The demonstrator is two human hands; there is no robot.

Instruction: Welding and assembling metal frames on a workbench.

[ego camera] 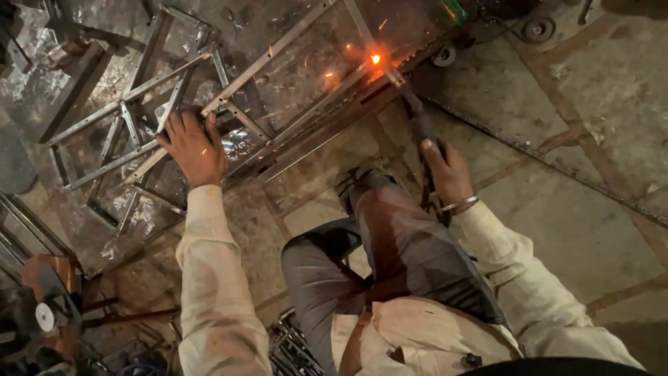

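Frame (209,111) judged stiff, heavy steel, hot near arc; left hand (193,147) pressed flat on it, right hand (445,170) closed on holder (421,125).

The metal frame (174,118) is made of thin grey bars and lies flat on the floor. The welding rod (396,76) is thin and slanted, its tip glowing orange against the frame.

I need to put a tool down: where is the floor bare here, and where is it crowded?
Bare stone floor lies right of the right hand, beyond the long metal strip. Crowded: the metal frame under the left hand, and scrap at lower left.
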